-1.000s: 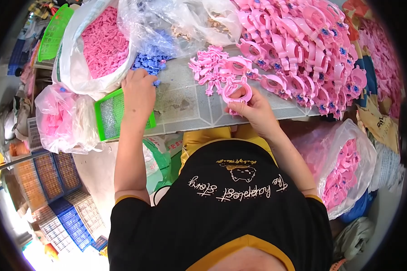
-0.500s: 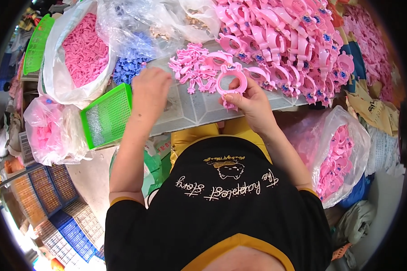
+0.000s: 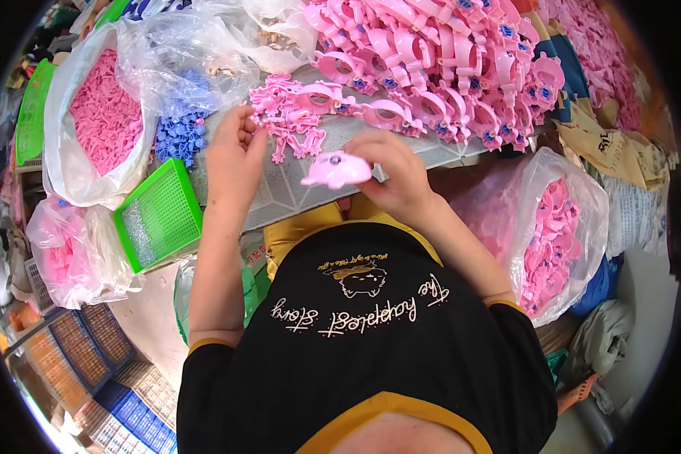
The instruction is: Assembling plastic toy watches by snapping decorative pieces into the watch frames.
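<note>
In my right hand point(image 3: 397, 175) is a pink plastic ring-shaped part point(image 3: 337, 171), pinched at its right end. It is turned so that a rounded pink side with a small dark spot shows and its opening is hidden. My left hand point(image 3: 237, 151) is closed, with curled fingers at the left edge of a small heap of thin pink plastic pieces point(image 3: 284, 140). What those fingers hold, if anything, I cannot make out. A pile of small blue plastic pieces point(image 3: 180, 135) lies left of my left hand. Beyond the thin pieces lies another pink ring part point(image 3: 321, 98).
Many pink ring parts point(image 3: 446, 68) are heaped at the table's far right. A white bag of pink pieces point(image 3: 57, 144), a green basket point(image 3: 183, 198) and a small clear bag point(image 3: 68, 242) stand left. A clear bag of pink parts point(image 3: 548, 242) sits right, below the grey tabletop point(image 3: 280, 193).
My left hand has moved from beside the blue pieces to the thin pink pieces. My right hand has turned the ring part from opening-up to side-on. The view has shifted slightly.
</note>
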### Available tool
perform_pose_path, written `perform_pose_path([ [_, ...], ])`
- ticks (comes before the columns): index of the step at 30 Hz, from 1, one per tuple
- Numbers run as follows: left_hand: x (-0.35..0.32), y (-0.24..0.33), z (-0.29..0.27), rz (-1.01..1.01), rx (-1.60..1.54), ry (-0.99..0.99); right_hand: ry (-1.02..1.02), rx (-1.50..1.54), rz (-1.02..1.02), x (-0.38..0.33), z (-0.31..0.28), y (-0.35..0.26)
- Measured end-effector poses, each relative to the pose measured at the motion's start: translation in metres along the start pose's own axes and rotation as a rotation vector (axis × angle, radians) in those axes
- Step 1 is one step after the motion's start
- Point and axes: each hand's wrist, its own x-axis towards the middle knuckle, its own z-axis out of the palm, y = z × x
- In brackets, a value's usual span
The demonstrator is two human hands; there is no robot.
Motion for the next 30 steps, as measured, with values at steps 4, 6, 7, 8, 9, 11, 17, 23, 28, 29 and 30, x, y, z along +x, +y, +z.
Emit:
perform_pose_path([
  [4, -0.014, 0.016, -0.009, 0.018, -0.477, -0.114, -0.036, -0.136, -0.211, -0.004, -0.001, -0.007],
  [6, -0.027, 0.042, -0.015, -0.031, -0.686, -0.243, -0.046, -0.126, -0.256, 0.001, -0.003, -0.011],
  [7, -0.035, 0.052, -0.014, -0.034, -0.685, -0.236, -0.072, -0.142, -0.322, 0.004, -0.006, -0.014],
  [8, -0.041, 0.061, -0.011, 0.041, -0.672, -0.201, -0.097, -0.159, -0.386, 0.007, -0.007, -0.016],
  [9, -0.044, 0.065, -0.010, 0.116, -0.657, -0.166, -0.112, -0.191, -0.407, 0.008, -0.007, -0.017],
  [11, -0.039, 0.067, -0.016, 0.284, -0.428, -0.182, -0.110, -0.196, -0.414, 0.009, -0.006, -0.019],
  [17, -0.038, 0.068, -0.023, 0.445, -0.178, -0.245, -0.115, -0.213, -0.405, 0.009, -0.003, -0.022],
  [23, -0.041, 0.072, -0.024, 0.428, -0.177, -0.220, -0.118, -0.246, -0.419, 0.012, -0.001, -0.027],
  [28, -0.045, 0.072, -0.020, 0.419, -0.177, -0.181, -0.123, -0.283, -0.476, 0.014, 0.000, -0.027],
  [29, -0.045, 0.072, -0.018, 0.433, -0.173, -0.151, -0.115, -0.287, -0.476, 0.014, 0.001, -0.027],
  [30, -0.045, 0.072, -0.018, 0.447, -0.168, -0.120, -0.107, -0.291, -0.476, 0.015, 0.002, -0.027],
])
